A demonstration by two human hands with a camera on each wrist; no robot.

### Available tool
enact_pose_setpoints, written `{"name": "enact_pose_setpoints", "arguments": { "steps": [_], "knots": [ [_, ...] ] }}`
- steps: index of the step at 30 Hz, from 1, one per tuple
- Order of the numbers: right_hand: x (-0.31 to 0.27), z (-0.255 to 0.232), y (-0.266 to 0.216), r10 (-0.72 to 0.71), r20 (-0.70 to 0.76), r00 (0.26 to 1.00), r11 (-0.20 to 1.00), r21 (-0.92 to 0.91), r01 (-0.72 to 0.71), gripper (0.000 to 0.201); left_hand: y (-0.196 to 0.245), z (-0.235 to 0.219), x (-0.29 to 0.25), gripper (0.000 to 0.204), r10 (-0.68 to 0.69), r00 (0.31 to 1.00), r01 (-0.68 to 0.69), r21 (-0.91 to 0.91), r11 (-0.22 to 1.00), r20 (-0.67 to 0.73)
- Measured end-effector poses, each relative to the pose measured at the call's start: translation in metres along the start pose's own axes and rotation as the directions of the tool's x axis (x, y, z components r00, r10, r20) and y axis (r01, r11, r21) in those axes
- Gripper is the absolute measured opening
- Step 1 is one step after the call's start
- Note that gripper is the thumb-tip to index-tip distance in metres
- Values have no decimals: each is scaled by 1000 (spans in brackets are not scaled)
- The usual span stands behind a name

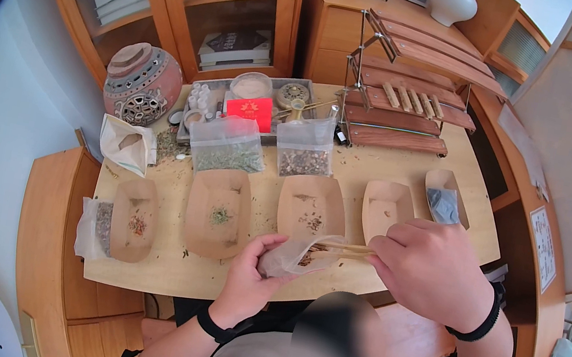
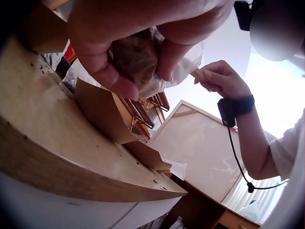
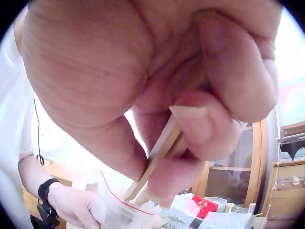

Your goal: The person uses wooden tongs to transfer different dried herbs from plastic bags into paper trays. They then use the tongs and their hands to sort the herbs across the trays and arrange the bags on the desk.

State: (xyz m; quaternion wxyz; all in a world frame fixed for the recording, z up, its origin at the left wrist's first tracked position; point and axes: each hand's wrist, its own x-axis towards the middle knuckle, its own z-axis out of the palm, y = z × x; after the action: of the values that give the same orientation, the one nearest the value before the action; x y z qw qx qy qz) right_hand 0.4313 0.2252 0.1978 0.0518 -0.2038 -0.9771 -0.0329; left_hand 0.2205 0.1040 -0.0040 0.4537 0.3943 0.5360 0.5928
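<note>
My left hand grips a clear zip bag of dark brown dried pieces by its lower part, fingers and thumb curled round it in the left wrist view. The bag's mouth faces right, low over the near edge of the table. In my right hand a pair of slim wooden sticks is pinched between thumb and fingers. Their far ends reach into the bag mouth, beside its red seal line. Just beyond the bag sits a paper tray with a few brown pieces in it.
More paper trays stand in a row, one with green bits, one with reddish bits. Behind them lie two filled bags, a red card and a grey tray. A folding wooden rack and patterned pot stand farther back.
</note>
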Motion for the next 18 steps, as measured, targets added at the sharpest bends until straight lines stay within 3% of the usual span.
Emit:
{"name": "enact_pose_setpoints", "arguments": {
  "steps": [14,18],
  "knots": [
    [-3,1,6,59,53,997,997,52,-62,9,-2,-2,-1,54,-12,1000,12,18,1000,6],
    [-9,-7,12,85,-15,996,986,145,-82,12,-10,-5,-1,53,-33,999,33,-18,999,10]
  ]
}}
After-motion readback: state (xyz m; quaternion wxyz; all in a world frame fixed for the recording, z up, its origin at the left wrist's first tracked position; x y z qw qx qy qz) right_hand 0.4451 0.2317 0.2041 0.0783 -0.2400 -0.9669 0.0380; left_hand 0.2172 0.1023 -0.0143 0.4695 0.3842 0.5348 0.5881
